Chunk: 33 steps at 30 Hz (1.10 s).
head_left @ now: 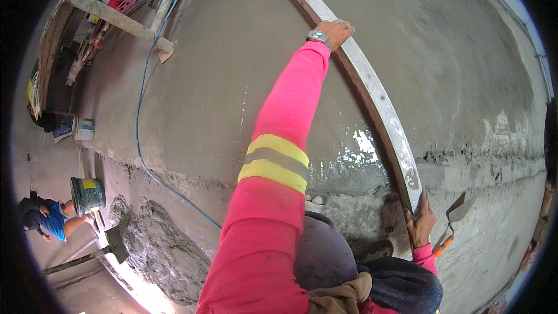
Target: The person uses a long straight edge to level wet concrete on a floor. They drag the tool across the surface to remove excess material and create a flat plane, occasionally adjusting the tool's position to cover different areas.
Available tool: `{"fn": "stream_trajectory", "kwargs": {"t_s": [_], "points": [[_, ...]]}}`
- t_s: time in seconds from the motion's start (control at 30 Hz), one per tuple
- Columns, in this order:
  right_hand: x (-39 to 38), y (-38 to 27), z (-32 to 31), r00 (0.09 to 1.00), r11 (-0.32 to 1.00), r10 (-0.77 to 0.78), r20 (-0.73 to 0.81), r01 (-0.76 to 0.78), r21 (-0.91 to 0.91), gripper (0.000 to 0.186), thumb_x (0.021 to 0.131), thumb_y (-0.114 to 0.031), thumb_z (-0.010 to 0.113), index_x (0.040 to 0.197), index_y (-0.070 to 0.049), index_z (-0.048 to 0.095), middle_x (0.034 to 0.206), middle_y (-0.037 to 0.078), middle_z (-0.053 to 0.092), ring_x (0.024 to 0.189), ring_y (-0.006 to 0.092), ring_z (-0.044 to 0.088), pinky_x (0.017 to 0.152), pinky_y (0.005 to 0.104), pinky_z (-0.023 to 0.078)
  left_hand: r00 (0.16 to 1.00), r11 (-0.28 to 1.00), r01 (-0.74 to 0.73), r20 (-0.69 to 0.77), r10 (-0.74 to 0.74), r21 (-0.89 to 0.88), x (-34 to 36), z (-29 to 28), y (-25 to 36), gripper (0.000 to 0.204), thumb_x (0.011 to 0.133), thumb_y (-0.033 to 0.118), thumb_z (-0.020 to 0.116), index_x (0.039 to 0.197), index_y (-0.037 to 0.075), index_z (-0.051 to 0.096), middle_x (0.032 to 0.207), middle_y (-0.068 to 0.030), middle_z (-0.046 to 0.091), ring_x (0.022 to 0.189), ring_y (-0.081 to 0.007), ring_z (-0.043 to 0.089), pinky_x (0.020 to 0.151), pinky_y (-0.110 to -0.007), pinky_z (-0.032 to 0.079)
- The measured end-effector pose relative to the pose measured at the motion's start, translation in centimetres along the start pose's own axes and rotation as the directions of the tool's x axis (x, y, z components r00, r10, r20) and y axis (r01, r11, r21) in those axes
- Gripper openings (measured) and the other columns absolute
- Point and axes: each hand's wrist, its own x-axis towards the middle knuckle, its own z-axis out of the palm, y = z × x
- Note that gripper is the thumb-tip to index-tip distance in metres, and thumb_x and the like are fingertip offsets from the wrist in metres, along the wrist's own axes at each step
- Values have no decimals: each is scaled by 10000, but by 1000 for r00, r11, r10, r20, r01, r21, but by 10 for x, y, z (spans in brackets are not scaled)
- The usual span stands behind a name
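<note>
Bar: lies across the wet slab, from the slab's far edge down past its near edge, where its near end juts over the rougher, lower floor. Its curve I put down to the lens.

Hands: both on the bar. Left hand spans the upper face well out over the slab, fingers bent across it and gripping; the thumb is hidden from me. Right hand holds the near end, thumb on one side, fingers along the other.

Handling (my estimate): stiff, not fragile, awkward through length more than sheer weight. Material uncertain; the top face is pale and stained, the side brown. I expect wet grit on it and a slick feel, more so beside the shining puddle. The wet slab is soft and would mark under an edge or a knuckle.

Best hold, I judge: two hands set wide, one at the near end, one far out, fingers over the top and clear of the underside. One hand alone would let the bar twist.

Nearby: trowel on the lower floor, just beside the right hand; blue hose across the slab's left part.
</note>
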Motion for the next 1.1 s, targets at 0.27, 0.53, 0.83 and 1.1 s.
{"fn": "stream_trajectory", "kwargs": {"t_s": [0.27,0.53,0.83,1.1], "points": [[12,1,4,1000,1000,14,15,-14,-4,907,599,-65,725,1416,-103,334,1199,257,550,1027,432,560,835,445,485,997,998,68,38,-68,-7,-5,-3,-3,300,883,78,518,1180,117,535,1206,-77,561,1140,-254,551,889,-392,509],[11,-5,-6,998,1000,20,66,-20,-1,866,621,-65,703,1409,-86,343,1233,263,528,1069,429,546,877,437,471,998,998,59,-11,-59,1,-12,6,-8,267,872,66,520,1135,95,548,1183,-90,570,1116,-259,564,863,-398,516],[13,-4,-10,996,1000,8,88,-8,6,865,611,-54,693,1405,-83,350,1241,269,521,1076,440,537,884,447,463,996,999,47,-81,-47,-4,-30,9,-14,268,878,93,466,1131,131,545,1127,-88,578,995,-281,615,799,-408,531],[3,5,-14,996,1000,-24,91,23,20,870,605,-57,699,1404,-86,356,1249,267,516,1077,437,536,888,444,463,997,997,76,11,-76,-26,-37,6,-1,249,883,90,493,1124,110,557,1178,-82,574,1105,-248,570,883,-415,501]]}}
